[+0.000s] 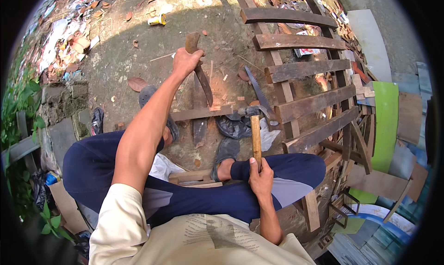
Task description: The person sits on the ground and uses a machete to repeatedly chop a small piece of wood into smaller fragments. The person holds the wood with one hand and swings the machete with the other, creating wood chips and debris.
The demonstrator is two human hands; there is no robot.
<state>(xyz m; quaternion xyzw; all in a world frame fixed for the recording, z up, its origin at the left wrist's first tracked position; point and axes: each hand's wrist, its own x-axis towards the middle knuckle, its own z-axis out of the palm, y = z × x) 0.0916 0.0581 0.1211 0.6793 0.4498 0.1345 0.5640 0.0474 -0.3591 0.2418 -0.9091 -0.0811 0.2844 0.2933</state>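
Seated low on the bare dirt ground [120, 57], knees spread, sandalled feet either side of the work. Left hand [186, 60] wrapped tight round the worn wooden handle of a big chopping knife [202, 78], arm stretched forward, dark blade angled down and resting its tip against a thin wooden strip [199, 113] lying crosswise between the feet. Right hand [260, 176] closed round the lower end of a wooden-handled claw hammer [255, 126], resting over the right knee, steel head up near the strip's right end and just above a crumpled black plastic bag [233, 126]. Handsaw [257, 91] lying flat on the ground just beyond the hammer head, blade pointing away. Rough slatted wooden frame [300, 71] of dark planks spread to the right, nearly touching the hammer head. Small offcuts of pale wood [192, 177] stacked under the legs by the right foot. Dry leaves and litter scattered far left, a small yellow can [157, 20] well beyond the knife, green and grey board scraps [386, 126] heaped at far right.
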